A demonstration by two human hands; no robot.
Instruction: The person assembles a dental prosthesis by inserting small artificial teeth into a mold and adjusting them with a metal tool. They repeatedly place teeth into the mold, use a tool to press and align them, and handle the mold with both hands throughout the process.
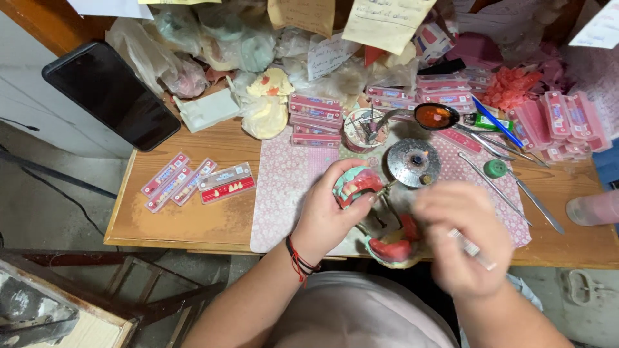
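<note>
Thing in hand: a green and pink tooth model (356,185), with a row of small white teeth set in it.
Where: up over the front edge of the wooden table (193,222), above the spotted pink cloth (284,187).
Held by: left hand (329,209), curled tight around the model, fingers wrapped over the back (red string band on that wrist).
Way it lies: teeth side turned right, toward the other hand; long side runs left to right, tipped up a bit.
Other hand: right hand (465,237), blurry, closed around a thin metal tool (472,249) that sticks out low and to the right.
Which is nearer: left hand on the model already; right hand just beside it, to the right and a bit lower, not touching it.
Between the hands: thin metal arms of a hinge frame (382,205), hard to see well.
Below: a second pink and cream tooth model (394,248), low between the two hands.
Just behind: a round metal dish (413,162) with a tiny flame in the middle.
Farther back: a spoon with orange stuff (434,116), long metal tools (509,187), stacks of pink tooth cards (314,121).
Far left: four tooth cards (196,182) lying flat, and a black phone (111,95).
</note>
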